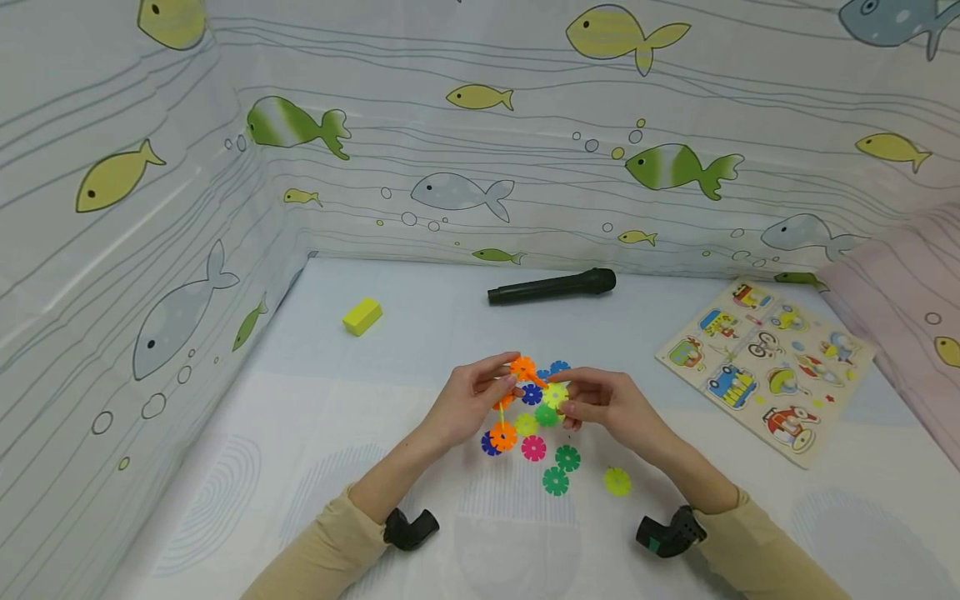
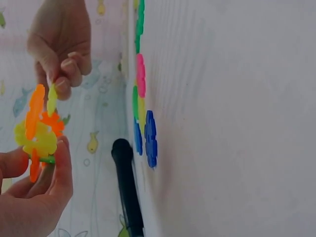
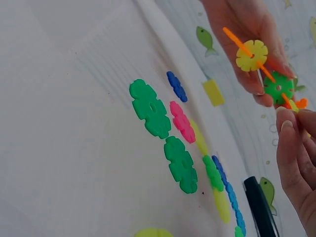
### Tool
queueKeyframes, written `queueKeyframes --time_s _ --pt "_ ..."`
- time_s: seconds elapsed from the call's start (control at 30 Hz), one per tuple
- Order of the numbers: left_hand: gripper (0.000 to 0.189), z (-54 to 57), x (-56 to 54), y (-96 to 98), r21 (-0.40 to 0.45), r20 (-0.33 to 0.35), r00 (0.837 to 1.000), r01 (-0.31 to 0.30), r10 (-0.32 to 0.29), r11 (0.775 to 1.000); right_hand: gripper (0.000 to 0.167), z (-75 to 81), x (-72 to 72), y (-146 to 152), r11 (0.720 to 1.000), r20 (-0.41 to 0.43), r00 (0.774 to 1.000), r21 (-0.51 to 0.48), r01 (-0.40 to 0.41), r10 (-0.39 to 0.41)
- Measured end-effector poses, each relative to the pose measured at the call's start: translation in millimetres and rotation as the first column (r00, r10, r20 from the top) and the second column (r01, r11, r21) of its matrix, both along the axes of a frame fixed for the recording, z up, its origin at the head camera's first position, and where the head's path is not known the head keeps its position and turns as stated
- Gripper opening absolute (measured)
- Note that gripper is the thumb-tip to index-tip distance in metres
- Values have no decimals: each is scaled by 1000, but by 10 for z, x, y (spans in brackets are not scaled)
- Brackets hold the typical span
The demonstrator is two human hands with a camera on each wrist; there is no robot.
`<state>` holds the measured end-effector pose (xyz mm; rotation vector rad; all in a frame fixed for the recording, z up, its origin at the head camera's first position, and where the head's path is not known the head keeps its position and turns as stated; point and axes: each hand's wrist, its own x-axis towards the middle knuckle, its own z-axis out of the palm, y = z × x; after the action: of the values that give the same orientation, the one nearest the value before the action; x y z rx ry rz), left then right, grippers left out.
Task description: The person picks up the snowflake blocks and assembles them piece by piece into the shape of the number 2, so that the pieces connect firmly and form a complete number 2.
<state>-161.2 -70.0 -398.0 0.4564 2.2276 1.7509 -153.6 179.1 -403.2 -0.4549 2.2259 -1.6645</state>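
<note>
My left hand holds a joined cluster of flower-shaped plastic discs, with orange discs, a yellow disc and a green disc slotted together. A yellow disc is pinched between the thumb and fingers of my right hand, at the cluster's edge; whether it is slotted in cannot be told. Beneath the hands lie loose discs on the table: a pink disc, green discs, a dark blue disc and several others, partly overlapping. A single yellow disc lies nearer the right wrist.
Behind the discs lies a black microphone. A yellow block sits at the back left, and a wooden puzzle board with vehicle pictures lies at the right. Fish-printed cloth walls surround the table.
</note>
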Motion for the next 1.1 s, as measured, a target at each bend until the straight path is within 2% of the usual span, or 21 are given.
queueKeyframes --time_s 0.2,0.37,0.63,0.77,1.1 --pt "43 7 13 5 -13 7 1000 -12 12 1000 35 -4 12 -4 1000 -11 1000 -2 -7 7" --pt "44 15 18 2 -24 0 1000 -9 9 1000 36 5 19 -12 999 6 1000 24 25 -26" --pt "44 -2 28 10 -48 -57 997 44 -47 998 35 4 35 -15 998 13 998 31 55 -55" --pt "45 -12 44 22 -57 -64 995 73 -77 996 34 0 40 -13 997 1 997 29 73 -73" --pt "47 -5 51 11 -68 -97 991 84 -90 994 31 -27 54 -55 991 17 991 -9 135 -135"
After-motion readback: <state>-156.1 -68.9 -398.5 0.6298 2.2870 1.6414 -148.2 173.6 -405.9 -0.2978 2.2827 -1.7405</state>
